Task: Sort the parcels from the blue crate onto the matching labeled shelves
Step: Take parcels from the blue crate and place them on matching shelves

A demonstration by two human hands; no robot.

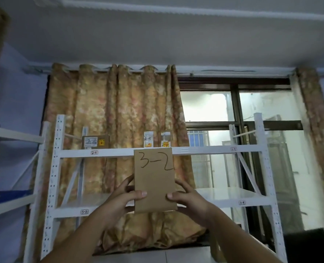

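Both the left hand (123, 198) and right hand (187, 199) clasp the parcel (154, 179) marked 3-2 (held upright for reading), so it likely next goes down-left to the 3-2 label (84, 211) shelf.

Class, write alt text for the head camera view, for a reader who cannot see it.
A left hand and a right hand hold up a flat brown parcel handwritten 3-2 before a white metal rack. Its lower shelf bears a 3-2 label at the left; the upper shelf holds a box marked 2-2 and two small packets. A patterned curtain hangs behind.
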